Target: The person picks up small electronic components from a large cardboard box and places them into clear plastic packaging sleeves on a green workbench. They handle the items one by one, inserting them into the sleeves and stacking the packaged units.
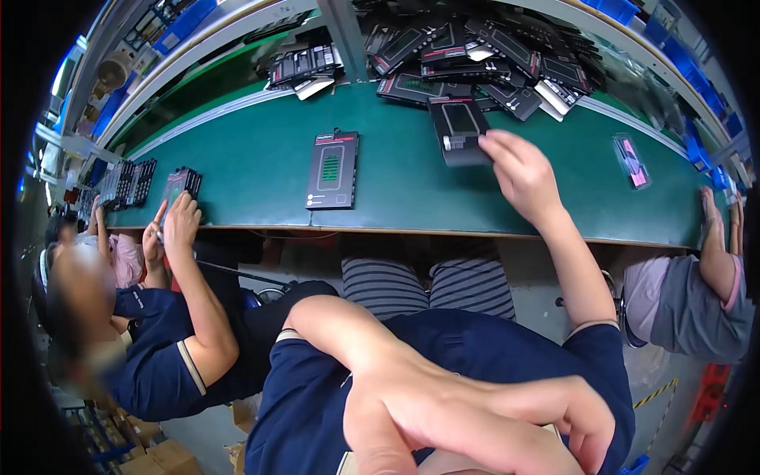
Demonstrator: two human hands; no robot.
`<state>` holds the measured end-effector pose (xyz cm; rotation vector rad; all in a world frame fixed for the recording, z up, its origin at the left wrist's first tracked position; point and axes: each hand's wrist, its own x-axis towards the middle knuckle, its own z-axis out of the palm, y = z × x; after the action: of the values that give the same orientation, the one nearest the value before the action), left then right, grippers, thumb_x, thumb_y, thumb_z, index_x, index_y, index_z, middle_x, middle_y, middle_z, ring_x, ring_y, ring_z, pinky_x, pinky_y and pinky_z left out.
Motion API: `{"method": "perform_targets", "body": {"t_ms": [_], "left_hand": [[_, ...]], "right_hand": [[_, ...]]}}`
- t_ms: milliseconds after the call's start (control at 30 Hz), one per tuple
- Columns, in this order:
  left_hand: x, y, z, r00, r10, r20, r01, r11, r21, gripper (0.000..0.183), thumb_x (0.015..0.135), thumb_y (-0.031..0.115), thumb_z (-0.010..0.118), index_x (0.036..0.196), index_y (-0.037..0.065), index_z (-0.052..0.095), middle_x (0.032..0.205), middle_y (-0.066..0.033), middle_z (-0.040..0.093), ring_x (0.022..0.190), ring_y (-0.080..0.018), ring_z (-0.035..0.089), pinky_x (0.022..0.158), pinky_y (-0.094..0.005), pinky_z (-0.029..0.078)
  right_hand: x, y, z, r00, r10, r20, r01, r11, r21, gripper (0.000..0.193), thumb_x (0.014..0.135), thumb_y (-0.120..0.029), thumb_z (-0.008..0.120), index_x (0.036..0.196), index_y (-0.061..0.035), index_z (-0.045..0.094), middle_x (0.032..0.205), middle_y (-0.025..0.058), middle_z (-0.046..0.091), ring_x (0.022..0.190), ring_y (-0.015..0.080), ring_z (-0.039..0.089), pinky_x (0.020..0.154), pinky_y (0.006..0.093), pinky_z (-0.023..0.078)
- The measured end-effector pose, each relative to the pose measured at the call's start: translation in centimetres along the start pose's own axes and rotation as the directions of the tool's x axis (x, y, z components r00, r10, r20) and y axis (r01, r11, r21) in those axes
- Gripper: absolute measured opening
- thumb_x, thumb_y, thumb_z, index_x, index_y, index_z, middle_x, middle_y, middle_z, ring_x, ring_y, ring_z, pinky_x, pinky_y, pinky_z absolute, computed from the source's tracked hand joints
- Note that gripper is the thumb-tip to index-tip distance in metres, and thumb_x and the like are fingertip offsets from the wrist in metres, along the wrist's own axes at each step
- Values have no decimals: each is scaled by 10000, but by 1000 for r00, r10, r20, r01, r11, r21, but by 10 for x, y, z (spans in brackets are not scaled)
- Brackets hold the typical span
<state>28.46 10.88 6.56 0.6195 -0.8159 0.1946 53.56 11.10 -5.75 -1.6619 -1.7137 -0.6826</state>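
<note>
My right hand [518,176] reaches over the green table and pinches the lower right corner of a flat black retail box [461,127] with a printed panel on its front. The box is tilted, just in front of a heap of similar boxes [451,47]. Close to the camera, my left hand [467,404] is raised in front of my chest, its fingers apart and bent, with nothing seen in it. Another black box [332,170], with a green-striped picture on it, lies flat on the table, left of the middle.
A clear pack with pink pieces [631,161] lies on the table [546,214] at right. A smaller stack of boxes [305,67] is at the back. A co-worker [174,332] at left handles boxes; another person [689,301] sits at right. A metal post [342,39] rises behind.
</note>
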Motion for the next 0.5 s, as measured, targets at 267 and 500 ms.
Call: {"method": "perform_targets", "body": {"t_ms": [267, 500], "left_hand": [[3, -9, -6, 999, -45, 6, 45, 997, -59, 772, 894, 713, 406, 1301, 66, 516, 1266, -234, 499, 1113, -349, 518, 962, -505, 422], [17, -8, -13, 995, -72, 67, 73, 997, -18, 733, 876, 675, 483, 1265, 57, 548, 1266, -210, 521, 1144, -357, 516, 978, -513, 418]], "right_hand": [[-68, 75, -49, 951, 261, 169, -266, 964, 6, 404, 737, 128, 496, 1041, -57, 688, 1218, 145, 648, 1193, 345, 582, 1047, 422, 450], [-155, 248, -120, 449, 894, -15, -575, 276, -770, 554, 995, -513, 403, 1447, -199, 468, 1522, 188, 388, 1415, 396, 343, 1126, 583, 288]]}}
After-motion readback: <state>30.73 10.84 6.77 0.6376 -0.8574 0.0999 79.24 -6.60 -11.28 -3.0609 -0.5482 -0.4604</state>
